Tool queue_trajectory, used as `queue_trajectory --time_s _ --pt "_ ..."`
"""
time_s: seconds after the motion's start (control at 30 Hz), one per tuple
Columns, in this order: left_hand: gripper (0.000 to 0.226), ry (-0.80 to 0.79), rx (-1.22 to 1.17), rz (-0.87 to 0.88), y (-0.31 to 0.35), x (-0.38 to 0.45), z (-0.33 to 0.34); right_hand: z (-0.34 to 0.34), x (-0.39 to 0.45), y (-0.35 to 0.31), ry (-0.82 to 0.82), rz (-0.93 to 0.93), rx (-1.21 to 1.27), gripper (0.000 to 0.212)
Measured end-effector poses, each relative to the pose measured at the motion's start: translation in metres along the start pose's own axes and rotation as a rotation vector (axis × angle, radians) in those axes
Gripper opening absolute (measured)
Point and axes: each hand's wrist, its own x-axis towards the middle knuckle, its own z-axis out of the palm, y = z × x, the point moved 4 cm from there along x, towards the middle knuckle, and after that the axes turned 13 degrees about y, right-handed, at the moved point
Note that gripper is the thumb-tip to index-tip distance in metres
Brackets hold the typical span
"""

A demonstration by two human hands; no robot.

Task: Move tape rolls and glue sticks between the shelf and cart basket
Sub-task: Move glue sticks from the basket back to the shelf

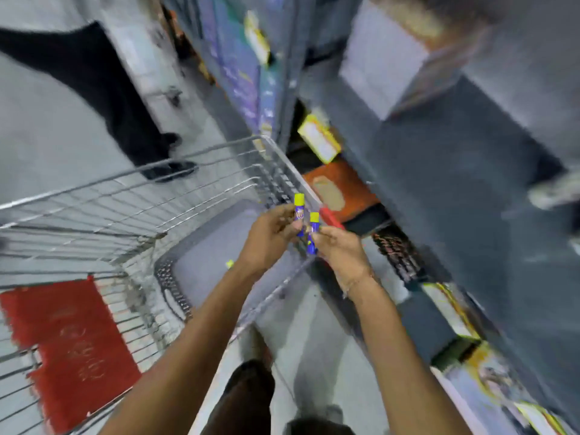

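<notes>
Blurred grey shelf [439, 171] along the right, stacked with boxes too smeared to read. Wire cart basket [131, 196] left of it, tilted in view, a red flap [69, 340] at its near end. Above the basket's right rim, left hand [270, 237] gripping one glue stick [299, 215] upright, yellow cap above the fingers. Just beside, right hand [340, 249] pinching a second glue stick [313, 233], blue body poking out below the thumb, the two sticks nearly touching.
</notes>
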Motion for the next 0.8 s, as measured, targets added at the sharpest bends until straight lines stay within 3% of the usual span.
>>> queue_trajectory --time_s 0.13,0.27,0.4,0.5,0.6,0.8 --pt "0.023 -0.264 0.039 0.095 0.033 -0.075 0.128 -0.163 -0.080 0.005 0.328 -0.133 0.244 0.021" --pt "0.020 -0.486 0.071 0.158 0.034 -0.175 0.259 -0.319 -0.174 0.043 0.683 -0.212 0.338 0.029" --pt "0.021 -0.702 0.154 0.282 0.017 -0.269 0.368 -0.432 -0.256 0.100 1.045 -0.210 0.392 0.038" --pt "0.021 -0.762 0.281 0.380 -0.004 -0.320 0.429 -0.485 -0.289 0.143 1.335 -0.161 0.436 0.036" --pt "0.018 -0.761 0.341 0.443 -0.020 -0.351 0.466 -0.517 -0.293 0.170 1.457 -0.138 0.422 0.028" --pt "0.009 -0.670 0.431 0.621 -0.029 -0.358 0.506 -0.557 -0.258 0.182 1.474 -0.124 0.411 0.027"
